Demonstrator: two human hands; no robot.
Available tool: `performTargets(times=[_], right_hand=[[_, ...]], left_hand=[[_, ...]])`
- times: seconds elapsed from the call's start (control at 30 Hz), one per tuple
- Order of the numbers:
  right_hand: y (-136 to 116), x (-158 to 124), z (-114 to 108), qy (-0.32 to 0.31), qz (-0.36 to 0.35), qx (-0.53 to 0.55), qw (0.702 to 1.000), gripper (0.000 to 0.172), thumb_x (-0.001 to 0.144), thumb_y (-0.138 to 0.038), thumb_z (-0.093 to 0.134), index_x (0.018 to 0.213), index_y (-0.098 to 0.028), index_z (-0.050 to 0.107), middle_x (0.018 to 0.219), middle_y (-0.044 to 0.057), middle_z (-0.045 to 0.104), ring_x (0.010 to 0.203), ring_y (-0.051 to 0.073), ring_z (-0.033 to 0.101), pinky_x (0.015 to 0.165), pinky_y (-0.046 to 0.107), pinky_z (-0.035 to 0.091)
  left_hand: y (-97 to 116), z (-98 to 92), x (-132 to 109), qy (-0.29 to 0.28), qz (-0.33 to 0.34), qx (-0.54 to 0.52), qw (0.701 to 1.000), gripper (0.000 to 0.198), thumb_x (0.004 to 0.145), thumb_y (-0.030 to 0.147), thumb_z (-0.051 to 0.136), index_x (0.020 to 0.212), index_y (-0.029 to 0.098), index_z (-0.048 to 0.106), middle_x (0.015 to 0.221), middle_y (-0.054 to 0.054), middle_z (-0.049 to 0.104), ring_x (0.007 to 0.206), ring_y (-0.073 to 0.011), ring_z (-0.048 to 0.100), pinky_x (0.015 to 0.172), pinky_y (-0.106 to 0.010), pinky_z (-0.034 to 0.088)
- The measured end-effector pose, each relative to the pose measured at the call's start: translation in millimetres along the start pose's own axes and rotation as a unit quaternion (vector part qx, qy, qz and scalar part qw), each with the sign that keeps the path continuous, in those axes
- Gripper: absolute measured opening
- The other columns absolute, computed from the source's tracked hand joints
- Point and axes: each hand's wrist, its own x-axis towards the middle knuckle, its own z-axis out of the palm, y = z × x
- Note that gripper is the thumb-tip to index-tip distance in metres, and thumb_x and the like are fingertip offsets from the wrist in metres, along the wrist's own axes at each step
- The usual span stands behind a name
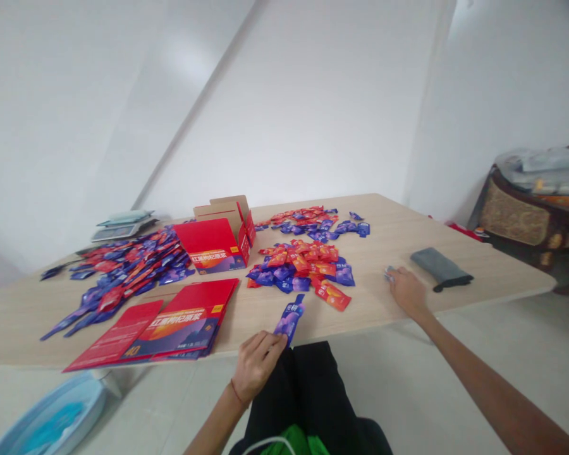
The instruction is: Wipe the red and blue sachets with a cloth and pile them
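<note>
Packets (298, 256) lie in heaps on the big table (398, 221), beside a red box (213, 246). The left hand (258, 363) and right hand (406, 291) have bent fingers: the left pinches one purple packet (289, 318) at the near edge, which could fall if those slip; the right seems to pinch a pale bit (389, 273), too blurry to name.

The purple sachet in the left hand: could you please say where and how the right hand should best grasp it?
Probably by the narrow far end of the purple sachet, with the right hand coming from the right: the left hand pinches the near end, while the far end juts out uncovered.
</note>
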Motion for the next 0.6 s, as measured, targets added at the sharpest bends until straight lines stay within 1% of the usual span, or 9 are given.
performTargets(times=[0.13,0.27,0.37,0.47,0.53,0.6], right_hand=[[-2.0,-0.7,-1.0,-0.003,-0.003,0.002,1.0,0.032,0.102,-0.02,0.048,0.123,-0.02,0.072,0.117,0.012,0.068,0.101,0.023,0.062,0.078,0.03,0.042],[-4.3,-2.6,-2.5,0.004,-0.001,-0.004,1.0,0.033,0.103,-0.02,0.046,0.123,-0.022,0.072,0.116,0.011,0.067,0.097,0.023,0.062,0.074,0.03,0.041],[-5.5,-3.9,-3.5,0.012,-0.009,-0.007,1.0,0.034,0.103,-0.018,0.045,0.123,-0.022,0.072,0.116,0.011,0.067,0.099,0.023,0.062,0.074,0.031,0.04],[-5.4,-4.0,-3.7,0.018,-0.016,-0.01,1.0,0.034,0.103,-0.018,0.045,0.123,-0.021,0.072,0.116,0.011,0.067,0.101,0.024,0.062,0.075,0.031,0.041],[-4.7,-3.4,-2.8,0.015,-0.016,-0.006,1.0,0.033,0.103,-0.019,0.045,0.123,-0.021,0.072,0.116,0.012,0.067,0.1,0.023,0.062,0.076,0.031,0.041],[-3.7,-2.6,-1.1,0.015,-0.014,-0.002,1.0,0.033,0.102,-0.018,0.046,0.123,-0.021,0.072,0.117,0.012,0.067,0.1,0.023,0.062,0.076,0.031,0.041]], left_hand=[[-6.4,-19.5,33.0,-0.005,0.021,0.04,0.999,0.014,0.101,0.008,0.064,0.113,0.016,0.067,0.091,-0.005,0.072,0.077,-0.016,0.063,0.067,-0.028,0.049],[-24.5,-27.2,63.9,-0.03,0.055,0.092,0.994,0.01,0.103,0.009,0.061,0.108,0.016,0.066,0.087,-0.004,0.07,0.075,-0.0164,0.061,0.067,-0.03,0.048],[-48.7,-24.0,81.1,-0.065,0.085,0.114,0.988,0.016,0.105,0.008,0.054,0.108,0.016,0.066,0.091,-0.005,0.069,0.08,-0.0175,0.062,0.071,-0.031,0.049],[-80.2,-16.4,98.2,-0.101,0.099,0.143,0.98,0.022,0.105,0.007,0.048,0.106,0.017,0.068,0.091,-0.006,0.068,0.08,-0.0185,0.062,0.07,-0.031,0.049],[-102.6,-10.7,112.6,-0.133,0.092,0.162,0.973,0.023,0.105,0.008,0.048,0.102,0.016,0.069,0.088,-0.007,0.066,0.08,-0.0195,0.061,0.068,-0.031,0.048],[-124.1,-5.1,129.0,-0.182,0.064,0.176,0.965,0.023,0.103,0.008,0.049,0.096,0.016,0.069,0.088,-0.008,0.066,0.081,-0.0205,0.062,0.069,-0.03,0.048]])
